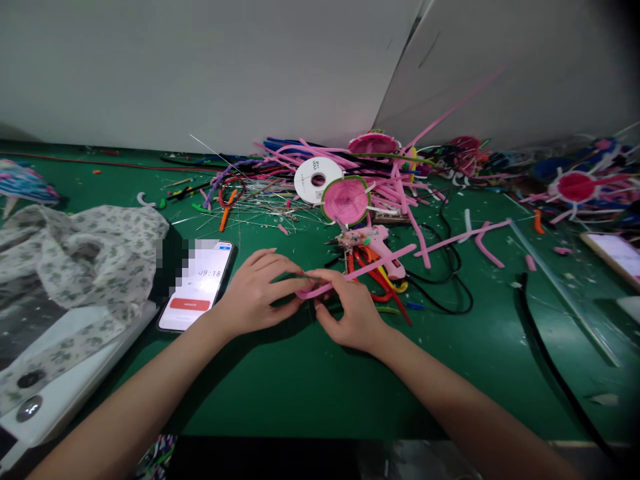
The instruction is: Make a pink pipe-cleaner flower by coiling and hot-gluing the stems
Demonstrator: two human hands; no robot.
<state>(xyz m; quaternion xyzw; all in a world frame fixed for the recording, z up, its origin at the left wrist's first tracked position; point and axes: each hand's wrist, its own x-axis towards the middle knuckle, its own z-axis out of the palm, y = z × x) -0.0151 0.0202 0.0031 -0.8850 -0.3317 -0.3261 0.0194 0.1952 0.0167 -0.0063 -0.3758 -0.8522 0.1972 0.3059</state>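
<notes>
Both hands are together over the green table, working on a pink pipe cleaner (383,262). Its near end curls round between my fingertips, and the free length points off to the right. My left hand (257,291) pinches the curled end from the left. From the right, my right hand (353,310) grips the same strip with thumb and fingers. Just beyond my right hand lie a pink hot glue gun (384,248) and a tool with red handles (376,281). Behind them, a pink coiled disc with a green rim (346,200) leans by a white spool (306,179).
A lit phone (200,287) lies left of my left hand, near a patterned cloth (115,247) over a white device. Loose pipe cleaners (285,157) heap along the back wall. A black cable (545,360) and clear sticks (565,293) lie at right, with another phone (615,257).
</notes>
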